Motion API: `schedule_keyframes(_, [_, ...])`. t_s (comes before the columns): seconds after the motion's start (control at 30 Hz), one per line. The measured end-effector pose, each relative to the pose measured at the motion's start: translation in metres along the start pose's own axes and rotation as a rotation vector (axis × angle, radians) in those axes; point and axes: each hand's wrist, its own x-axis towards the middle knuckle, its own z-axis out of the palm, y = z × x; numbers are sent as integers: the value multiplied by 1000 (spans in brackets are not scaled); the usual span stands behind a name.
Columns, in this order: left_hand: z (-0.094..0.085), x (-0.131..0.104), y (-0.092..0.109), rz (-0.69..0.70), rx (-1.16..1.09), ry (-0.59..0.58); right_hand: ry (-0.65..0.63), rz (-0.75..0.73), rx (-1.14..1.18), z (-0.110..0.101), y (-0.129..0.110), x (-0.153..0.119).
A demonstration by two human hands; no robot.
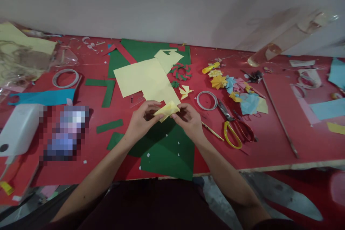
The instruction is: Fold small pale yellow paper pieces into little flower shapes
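Left hand (140, 120) and right hand (188, 116) pinch folded yellow paper (167, 109) near the table's (269, 143) front edge; uneven pressure could skew the crease.

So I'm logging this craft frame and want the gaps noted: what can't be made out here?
Head view:
- Folds of the yellow paper: covered by the left hand and right hand.
- Pixelated patch: blurred out.
- White device: cut off by the left edge.
- Paper bits: too small.

A pixelated patch (64, 133) hides something on the worktop (269, 143); the fingers (176, 116) cover part of the folded yellow paper (167, 110) (its underside unseen); the blue sheet (337, 72) runs off the right edge
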Motion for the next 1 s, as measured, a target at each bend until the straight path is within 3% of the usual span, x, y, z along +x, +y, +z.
schedule_keyframes(0.27, [3, 0, -5, -49, -108, -5, 54, 52, 72, 0, -4, 2])
schedule_keyframes(0.5, [3, -3, -3, 21, -43, 57, 54, 13, 49, 1, -5, 1])
schedule_keyframes(0.8, [-7, 0, -6, 156, 45, -43, -54, -42, 29, -4, -4, 1])
schedule_keyframes(1.0, [-10, 2, -5, 149, 32, -87, -60, -50, -10, -5, -4, 1])
